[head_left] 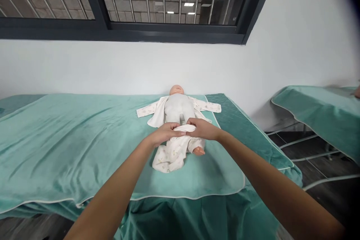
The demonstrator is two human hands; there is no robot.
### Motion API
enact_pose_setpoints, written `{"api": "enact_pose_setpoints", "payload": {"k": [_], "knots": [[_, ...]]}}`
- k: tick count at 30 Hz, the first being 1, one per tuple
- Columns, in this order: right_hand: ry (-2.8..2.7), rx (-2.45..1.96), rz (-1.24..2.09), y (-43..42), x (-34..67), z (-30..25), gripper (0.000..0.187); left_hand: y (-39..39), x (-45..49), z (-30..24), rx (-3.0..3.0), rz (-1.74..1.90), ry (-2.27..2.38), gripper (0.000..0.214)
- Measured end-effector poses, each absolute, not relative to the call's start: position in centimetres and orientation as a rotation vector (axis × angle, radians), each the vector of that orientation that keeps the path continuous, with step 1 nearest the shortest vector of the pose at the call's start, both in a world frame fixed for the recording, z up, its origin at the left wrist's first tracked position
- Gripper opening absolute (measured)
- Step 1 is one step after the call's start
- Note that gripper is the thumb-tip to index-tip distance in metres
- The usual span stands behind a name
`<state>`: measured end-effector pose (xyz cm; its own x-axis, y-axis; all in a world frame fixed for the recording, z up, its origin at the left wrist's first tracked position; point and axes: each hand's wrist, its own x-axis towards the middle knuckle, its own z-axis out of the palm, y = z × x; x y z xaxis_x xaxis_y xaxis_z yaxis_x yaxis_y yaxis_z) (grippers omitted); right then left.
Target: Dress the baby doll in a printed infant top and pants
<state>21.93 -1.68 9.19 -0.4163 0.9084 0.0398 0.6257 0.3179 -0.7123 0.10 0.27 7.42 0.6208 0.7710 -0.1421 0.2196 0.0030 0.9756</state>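
Note:
A baby doll [180,105] lies on its back on a green cloth, head toward the wall. It wears a pale grey bodysuit, with an open white patterned jacket [157,114] spread under it and its sleeves stretched to both sides. White patterned baby pants [170,157] lie over the legs. My left hand [165,134] and my right hand [204,129] meet at the pants' waistband, fingers pinched on the fabric. One doll foot [199,151] sticks out of the right pant leg; the left pant leg lies flat, and no foot shows there.
The green cover [70,138] drapes over the bed's front edge. A window with metal bars [157,0] is set in the white wall behind. On the right stands another green-covered bed [317,112], with part of a person's hand [357,92] at the frame edge.

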Motion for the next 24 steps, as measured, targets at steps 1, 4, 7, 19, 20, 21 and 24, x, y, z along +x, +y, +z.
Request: {"api": "enact_pose_setpoints", "payload": {"k": [1,4,7,19,20,21,24], "knots": [[-2.146,-1.359,0.859,-1.5,21.9,8.9,0.019,0.5,0.2,7.4,1.559,0.563,0.874,0.040],[-2.035,-1.336,0.824,-0.9,21.6,8.0,0.012,0.6,0.8,7.0,1.552,0.767,0.880,0.037],[-1.872,-1.287,0.825,-0.1,21.3,7.2,0.012,0.2,1.5,6.6,1.480,0.912,0.857,0.036],[-1.650,-1.156,1.197,0.3,20.9,7.1,0.030,1.0,1.9,5.7,1.365,0.964,0.846,0.046],[-1.701,-1.119,1.238,0.1,20.9,7.2,0.032,1.1,2.0,5.3,1.334,0.994,0.847,0.045],[-1.733,-1.092,1.274,-0.1,20.9,7.3,0.035,1.1,2.1,5.0,1.303,1.004,0.848,0.045],[-1.756,-1.080,1.331,-0.2,21.0,7.3,0.038,0.8,2.3,4.6,1.212,0.999,0.845,0.048]]}}
